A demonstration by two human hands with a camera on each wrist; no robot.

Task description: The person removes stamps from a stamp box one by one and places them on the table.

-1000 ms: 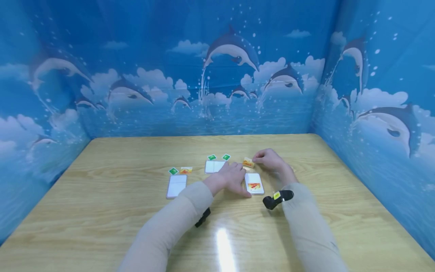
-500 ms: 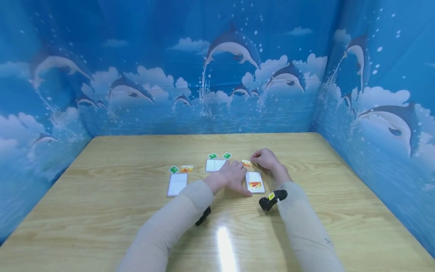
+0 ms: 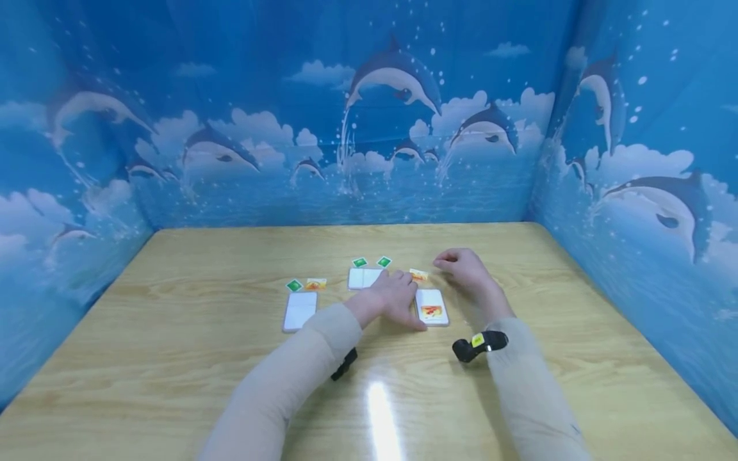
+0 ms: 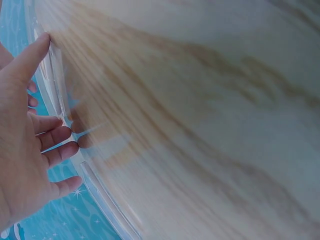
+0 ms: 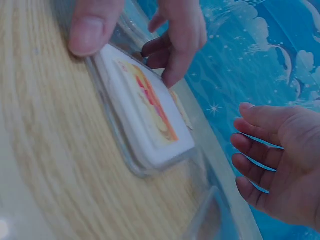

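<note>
A white rectangular card in a clear case (image 3: 431, 301) lies on the right side of the group, an orange-red picture (image 5: 152, 102) on its lower half. My left hand (image 3: 398, 299) steadies the case's left side, thumb at the near corner and spread fingers along the far end. To the right of the case hovers my right hand (image 3: 466, 269), fingers loosely bent with nothing between them in the right wrist view. Just beyond the case lies a small orange picture piece (image 3: 419, 275), apart from the right fingertips.
Two more white cards, one in the middle (image 3: 363, 278) and one at left (image 3: 300, 312), lie flat. Green pieces (image 3: 360, 262) sit behind the middle one; a green piece (image 3: 294, 285) and an orange piece (image 3: 316, 283) sit behind the left one. Dolphin-printed curtains (image 3: 323, 186) surround the table.
The right hand has let go of the orange piece, which was tilted up and now lies flat, and has drawn away to the right. The left hand has stayed in place.
</note>
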